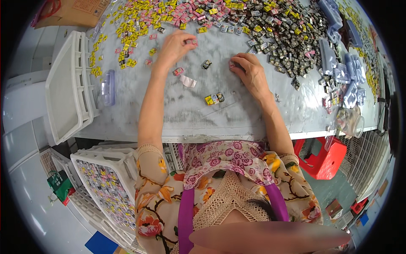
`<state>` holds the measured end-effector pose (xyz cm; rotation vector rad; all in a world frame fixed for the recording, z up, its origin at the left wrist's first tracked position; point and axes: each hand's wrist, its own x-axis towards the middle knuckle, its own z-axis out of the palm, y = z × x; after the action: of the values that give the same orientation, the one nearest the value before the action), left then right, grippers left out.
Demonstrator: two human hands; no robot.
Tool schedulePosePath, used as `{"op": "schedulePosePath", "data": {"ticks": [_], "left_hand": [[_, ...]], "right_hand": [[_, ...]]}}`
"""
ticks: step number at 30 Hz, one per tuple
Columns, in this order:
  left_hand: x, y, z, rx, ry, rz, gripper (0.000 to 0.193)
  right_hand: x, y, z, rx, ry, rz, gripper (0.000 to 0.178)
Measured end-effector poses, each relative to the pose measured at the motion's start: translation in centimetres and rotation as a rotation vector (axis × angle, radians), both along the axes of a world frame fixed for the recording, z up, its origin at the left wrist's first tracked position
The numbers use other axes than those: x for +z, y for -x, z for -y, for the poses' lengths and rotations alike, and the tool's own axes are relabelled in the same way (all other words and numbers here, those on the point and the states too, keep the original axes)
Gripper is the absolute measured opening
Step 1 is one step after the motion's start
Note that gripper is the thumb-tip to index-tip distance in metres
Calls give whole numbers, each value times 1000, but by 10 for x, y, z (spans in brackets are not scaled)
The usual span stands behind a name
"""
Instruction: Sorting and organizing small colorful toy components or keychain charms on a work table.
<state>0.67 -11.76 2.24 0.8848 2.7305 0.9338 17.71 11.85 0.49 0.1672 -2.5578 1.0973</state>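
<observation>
My left hand (pixel 172 50) reaches over the grey table, thumb and fingers pinched on a small pink packet (pixel 193 42). To its right, my right hand (pixel 252 75) is bent low over the tabletop, its fingertips closed on another small pink-and-dark packet (pixel 232 64), partly hidden by the fingers. Between the hands lies a single black packet (pixel 207 64). A red-pink packet (pixel 178 71) and a pale scrap of paper (pixel 188 81) rest below my left hand. Nearer to me, a short row of yellow and black packets (pixel 214 99) sits side by side.
Yellow and pink packets (pixel 144 19) spread across the far left, with a heap of black ones (pixel 292 42) at the far right. Clear plastic trays (pixel 351 72) stand at the right edge. A white crate (pixel 63 89) and a bluish plastic piece (pixel 108 87) are left; a red stool (pixel 323 158) is below.
</observation>
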Motion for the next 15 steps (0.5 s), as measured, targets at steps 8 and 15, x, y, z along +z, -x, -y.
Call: {"op": "schedulePosePath", "data": {"ticks": [8, 15], "left_hand": [[0, -62, -49, -174, -60, -47, 27], [3, -67, -33, -143, -37, -82, 27]], "right_hand": [[0, 2, 3, -12, 46, 32, 27], [3, 6, 1, 6, -4, 17, 22]]}}
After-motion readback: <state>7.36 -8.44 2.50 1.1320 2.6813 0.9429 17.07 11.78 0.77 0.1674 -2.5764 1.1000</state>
